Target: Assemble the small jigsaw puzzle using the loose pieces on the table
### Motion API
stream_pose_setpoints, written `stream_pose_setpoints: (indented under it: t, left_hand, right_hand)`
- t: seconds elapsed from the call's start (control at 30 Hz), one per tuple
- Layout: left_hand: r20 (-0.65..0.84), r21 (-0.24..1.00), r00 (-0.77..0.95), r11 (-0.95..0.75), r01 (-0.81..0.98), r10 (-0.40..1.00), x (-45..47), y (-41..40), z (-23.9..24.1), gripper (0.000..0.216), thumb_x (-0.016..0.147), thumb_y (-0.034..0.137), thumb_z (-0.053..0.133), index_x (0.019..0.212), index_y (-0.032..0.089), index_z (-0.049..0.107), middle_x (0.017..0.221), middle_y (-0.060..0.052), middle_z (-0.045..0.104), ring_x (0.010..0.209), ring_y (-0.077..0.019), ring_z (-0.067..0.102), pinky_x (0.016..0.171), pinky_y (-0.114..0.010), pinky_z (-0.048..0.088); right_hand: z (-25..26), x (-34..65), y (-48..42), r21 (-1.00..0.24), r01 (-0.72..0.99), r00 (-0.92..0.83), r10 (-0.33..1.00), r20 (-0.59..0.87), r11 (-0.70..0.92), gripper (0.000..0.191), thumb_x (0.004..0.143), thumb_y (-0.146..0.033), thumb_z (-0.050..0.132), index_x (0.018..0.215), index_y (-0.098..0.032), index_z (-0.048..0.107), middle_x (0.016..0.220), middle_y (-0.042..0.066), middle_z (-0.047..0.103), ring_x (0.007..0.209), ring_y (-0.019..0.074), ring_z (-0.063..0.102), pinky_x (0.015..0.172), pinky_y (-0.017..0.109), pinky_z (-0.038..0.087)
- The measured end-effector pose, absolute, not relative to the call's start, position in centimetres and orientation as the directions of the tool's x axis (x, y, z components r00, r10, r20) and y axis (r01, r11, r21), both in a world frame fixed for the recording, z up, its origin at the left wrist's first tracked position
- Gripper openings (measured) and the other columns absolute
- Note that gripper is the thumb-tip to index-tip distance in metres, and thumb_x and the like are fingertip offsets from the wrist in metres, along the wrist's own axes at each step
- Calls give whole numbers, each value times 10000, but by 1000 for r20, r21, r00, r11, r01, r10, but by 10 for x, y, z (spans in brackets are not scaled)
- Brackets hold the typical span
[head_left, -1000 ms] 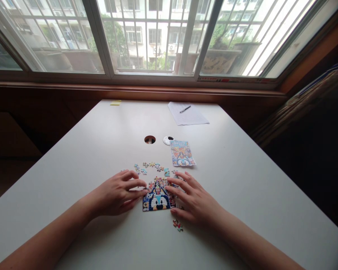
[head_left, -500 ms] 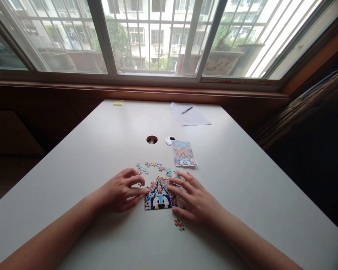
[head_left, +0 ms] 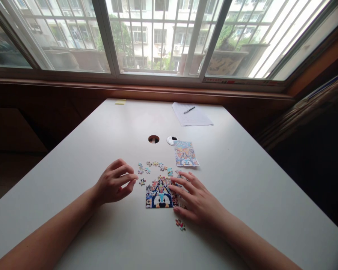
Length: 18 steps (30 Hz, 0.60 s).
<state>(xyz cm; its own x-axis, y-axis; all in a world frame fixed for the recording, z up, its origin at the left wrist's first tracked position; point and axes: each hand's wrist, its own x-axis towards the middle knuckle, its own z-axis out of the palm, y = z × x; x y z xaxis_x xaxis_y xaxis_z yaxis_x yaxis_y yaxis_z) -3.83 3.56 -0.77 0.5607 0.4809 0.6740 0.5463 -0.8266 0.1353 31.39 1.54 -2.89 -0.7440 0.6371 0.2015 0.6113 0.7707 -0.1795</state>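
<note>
A partly assembled jigsaw puzzle [head_left: 161, 198], with a blue dog's face along its lower part, lies on the white table. My right hand [head_left: 195, 197] rests with spread fingers over its right side and hides part of it. To the left, my left hand [head_left: 116, 182] is curled, thumb and forefinger tips brought together; whether something is between them is hidden. Just beyond those tips lies a dark puzzle piece [head_left: 142, 182]. Several loose pieces [head_left: 156, 164] form an arc behind the puzzle. A small cluster of pieces [head_left: 180, 224] sits in front of my right hand.
A picture card [head_left: 186, 153] with the same dog design lies behind my right hand. Farther back are paper sheets [head_left: 195, 118] with a pen [head_left: 189, 110] on top. The table [head_left: 107, 232] has a round hole [head_left: 153, 139] and a ring-shaped cover [head_left: 172, 140].
My left hand has moved off the puzzle's left edge, leftward and slightly away from me, its fingers drawing together. A dark piece beside it is now uncovered. My right hand stays on the puzzle.
</note>
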Motion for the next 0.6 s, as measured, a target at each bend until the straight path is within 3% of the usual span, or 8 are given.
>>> stream_pose_setpoints:
  t: [0.6]
  left_hand:
    - [627,112,626,-849,517,464,-36,33,-7,161,838,98,654,936,225,661,815,-15,646,750,-170,520,722,-327,499]
  right_hand:
    - [-30,313,14,-185,608,-741,635,218,772,590,929,-445,640,1485,-296,508,1548,55,490,1491,358,331,1210,618,330]
